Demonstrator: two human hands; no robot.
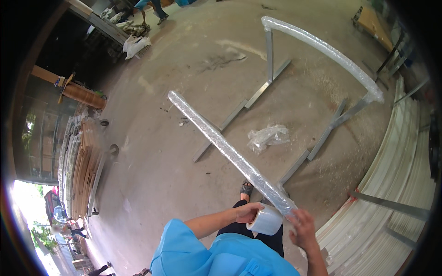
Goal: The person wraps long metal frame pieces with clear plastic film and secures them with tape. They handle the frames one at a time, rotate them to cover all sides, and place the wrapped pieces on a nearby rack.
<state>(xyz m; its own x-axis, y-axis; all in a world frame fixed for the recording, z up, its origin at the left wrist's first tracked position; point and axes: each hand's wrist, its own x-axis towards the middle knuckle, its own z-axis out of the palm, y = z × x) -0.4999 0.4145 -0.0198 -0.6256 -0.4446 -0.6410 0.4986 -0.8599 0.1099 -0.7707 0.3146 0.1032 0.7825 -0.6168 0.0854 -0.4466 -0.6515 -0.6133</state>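
My left hand [248,212] is closed on a roll of clear stretch film [269,221], with its fingers at the near end of the core. Just right of the roll, my right hand [304,229] curls its fingers at the near end of a long bar [224,141] wrapped in shiny clear film. The bar runs diagonally away to the far left, across metal stand legs [294,166]. Where my right fingertips meet the bar, the film makes the exact grip hard to see.
A second wrapped bar [322,46], curved in this view, rests on metal supports farther off. Crumpled clear film [269,138] lies on the concrete floor between. Long white profiles [373,193] are stacked at right, wrapped panels [80,165] at left. A person [152,9] is far back.
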